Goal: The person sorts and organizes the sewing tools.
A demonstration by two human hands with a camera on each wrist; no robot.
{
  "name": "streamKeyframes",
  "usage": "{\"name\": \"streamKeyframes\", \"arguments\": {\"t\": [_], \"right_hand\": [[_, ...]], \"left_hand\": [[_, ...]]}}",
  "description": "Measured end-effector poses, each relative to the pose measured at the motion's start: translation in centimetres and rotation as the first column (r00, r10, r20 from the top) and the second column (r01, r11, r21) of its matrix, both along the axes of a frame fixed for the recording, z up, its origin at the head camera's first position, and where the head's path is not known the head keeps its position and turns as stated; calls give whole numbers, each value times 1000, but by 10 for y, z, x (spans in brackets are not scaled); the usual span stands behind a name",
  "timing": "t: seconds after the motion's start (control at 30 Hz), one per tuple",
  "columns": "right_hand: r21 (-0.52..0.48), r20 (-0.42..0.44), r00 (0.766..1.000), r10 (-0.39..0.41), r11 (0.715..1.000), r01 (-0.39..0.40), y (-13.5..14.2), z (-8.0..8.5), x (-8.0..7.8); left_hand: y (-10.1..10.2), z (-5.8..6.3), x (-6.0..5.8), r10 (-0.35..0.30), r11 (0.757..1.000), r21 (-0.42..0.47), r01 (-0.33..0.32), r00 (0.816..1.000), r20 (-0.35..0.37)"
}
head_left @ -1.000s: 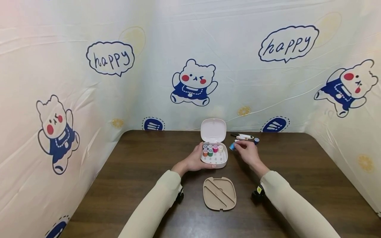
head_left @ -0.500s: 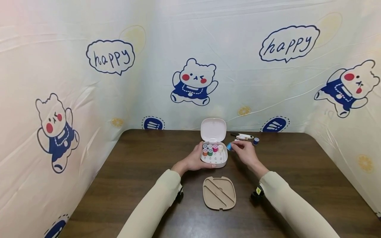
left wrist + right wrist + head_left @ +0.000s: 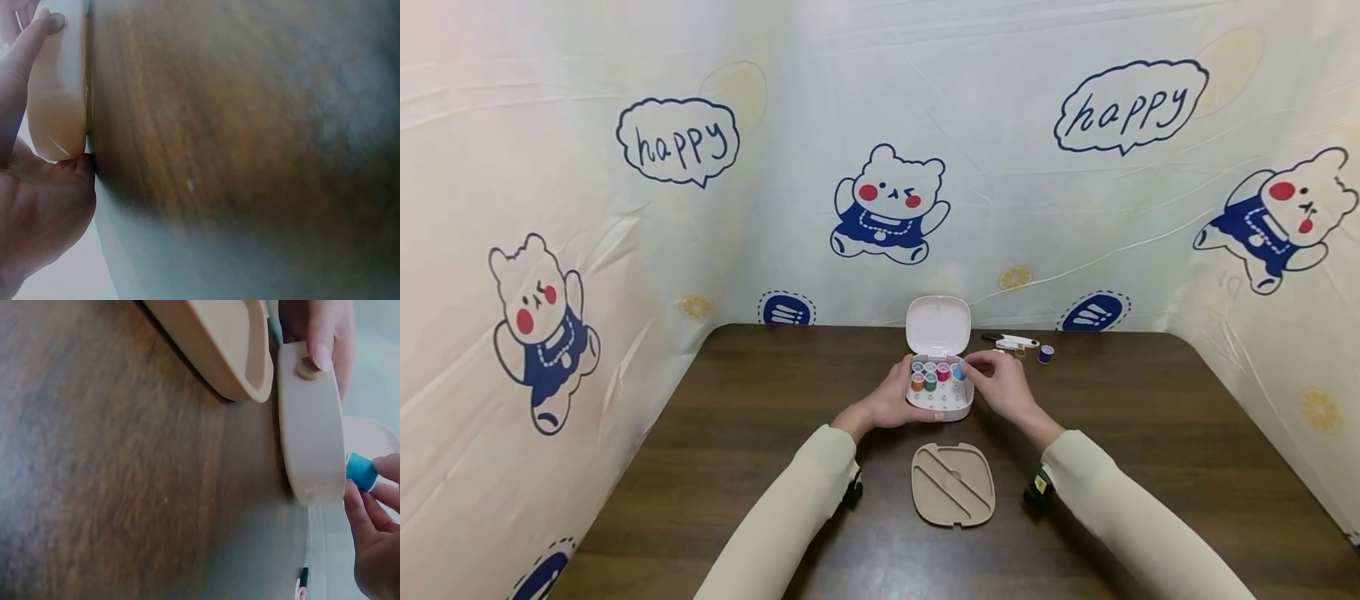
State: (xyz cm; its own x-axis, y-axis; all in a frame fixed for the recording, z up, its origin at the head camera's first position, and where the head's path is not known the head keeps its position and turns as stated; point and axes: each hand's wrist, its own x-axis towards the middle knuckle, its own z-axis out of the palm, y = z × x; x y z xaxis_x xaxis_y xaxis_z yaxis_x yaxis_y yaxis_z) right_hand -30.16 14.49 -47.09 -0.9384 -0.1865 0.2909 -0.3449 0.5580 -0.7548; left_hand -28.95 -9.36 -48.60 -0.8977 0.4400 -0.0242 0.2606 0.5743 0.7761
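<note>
Head view: the left hand (image 3: 887, 398) grips the white box (image 3: 958, 413) at its left side and front, likely to steady it. The raised lid (image 3: 938, 326) leaves the standing spools (image 3: 942, 373) accessible. The right hand (image 3: 1000, 383) pinches the blue spool (image 3: 959, 372) over the box's right side.

Left wrist view: the thumb touches the round button (image 3: 56, 23), apparently bracing the front wall.

Right wrist view: the blue spool is a short, tilted turquoise cylinder with a pale rim. Its seating is hidden.

The person is wearing a long, pale cream left sleeve (image 3: 782, 517) and a matching right sleeve (image 3: 1138, 517). A small black left camera (image 3: 853, 490) is sitting by the cuff (image 3: 829, 447), and a black right camera (image 3: 1036, 497) is showing a yellow patch (image 3: 1041, 483).
</note>
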Motion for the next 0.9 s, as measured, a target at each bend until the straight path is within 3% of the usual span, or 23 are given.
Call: {"name": "streamKeyframes", "arguments": {"t": [0.23, 0.57, 0.9], "right_hand": [[24, -24, 998, 63, 998, -63, -9, 0, 0], [85, -74, 993, 96, 992, -90, -20, -1, 4], [169, -35, 993, 108, 980, -101, -28, -1, 5]], "left_hand": [[-1, 1, -2, 1, 1000, -8, -1, 1000, 3], [-1, 1, 1, 9, 999, -38, -8, 1000, 22], [0, 1, 1, 3, 1000, -23, -2, 1000, 13]]}}
